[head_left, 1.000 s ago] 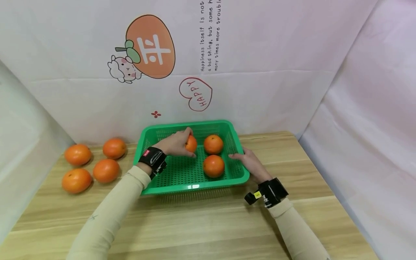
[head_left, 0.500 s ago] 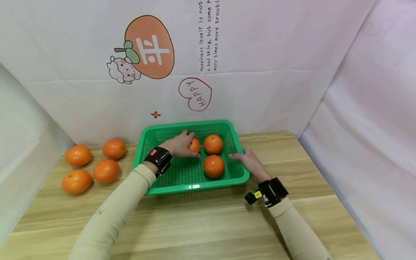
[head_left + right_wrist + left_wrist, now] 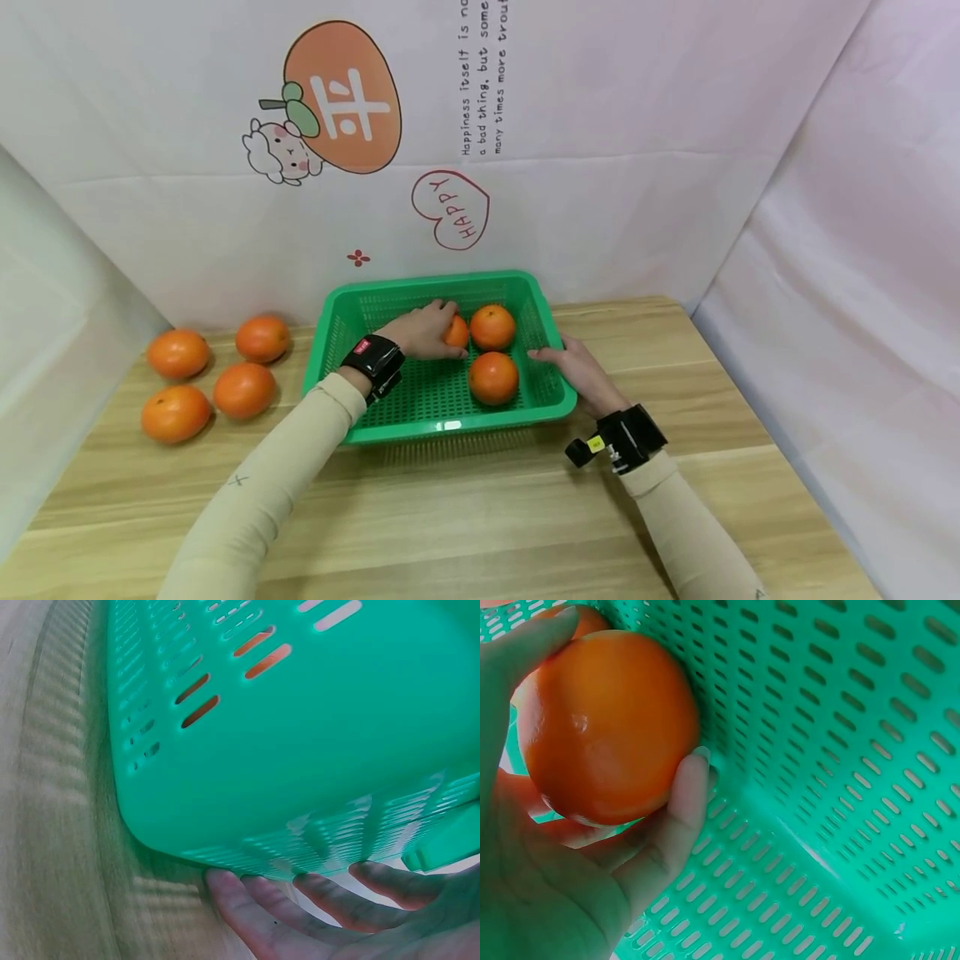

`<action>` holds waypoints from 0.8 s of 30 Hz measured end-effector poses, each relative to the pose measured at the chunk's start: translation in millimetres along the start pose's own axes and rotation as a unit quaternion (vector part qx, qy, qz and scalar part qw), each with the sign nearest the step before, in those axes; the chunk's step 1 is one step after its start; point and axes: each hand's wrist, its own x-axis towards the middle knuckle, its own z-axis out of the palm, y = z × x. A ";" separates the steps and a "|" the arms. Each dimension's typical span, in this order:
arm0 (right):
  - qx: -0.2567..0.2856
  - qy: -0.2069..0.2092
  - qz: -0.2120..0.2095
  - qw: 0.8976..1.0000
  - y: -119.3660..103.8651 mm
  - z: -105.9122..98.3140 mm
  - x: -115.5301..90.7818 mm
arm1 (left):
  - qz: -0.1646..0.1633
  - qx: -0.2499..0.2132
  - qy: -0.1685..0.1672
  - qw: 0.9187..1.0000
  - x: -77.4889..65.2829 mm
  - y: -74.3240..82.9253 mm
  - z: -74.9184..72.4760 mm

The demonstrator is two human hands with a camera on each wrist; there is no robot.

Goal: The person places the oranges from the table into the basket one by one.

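Note:
My left hand [image 3: 426, 332] reaches into a green plastic basket [image 3: 450, 427] and grips an orange [image 3: 611, 724], thumb on one side and fingers curled round the other. From the head view that orange is partly covered by the hand. It sits right beside another orange [image 3: 492, 327], and a third orange [image 3: 493, 378] lies nearer the basket's front. At the basket's right end, my right hand [image 3: 581, 371] holds the side, its thumb over the rim. The right wrist view shows its fingertips [image 3: 223, 879] against the basket's slotted outer wall.
Several more oranges [image 3: 244, 390] stand grouped on the wooden table [image 3: 465, 517], left of the basket. A white printed cloth [image 3: 600, 208] hangs close behind the basket, and white cloth also closes off both sides.
My left hand has moved right inside the basket with its orange, bringing it up beside the back orange. The right hand stays on the basket's end.

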 end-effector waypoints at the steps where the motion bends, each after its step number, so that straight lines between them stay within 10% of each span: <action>1: 0.000 -0.001 0.000 1.000 -0.3 -0.1 0.1 | 0.001 -0.001 0.000 1.000 0.5 -0.2 0.1; 24: -0.013 0.005 0.001 1.000 -1.8 -0.4 -1.4 | -0.007 -0.047 0.026 0.999 -7.2 -5.2 -5.8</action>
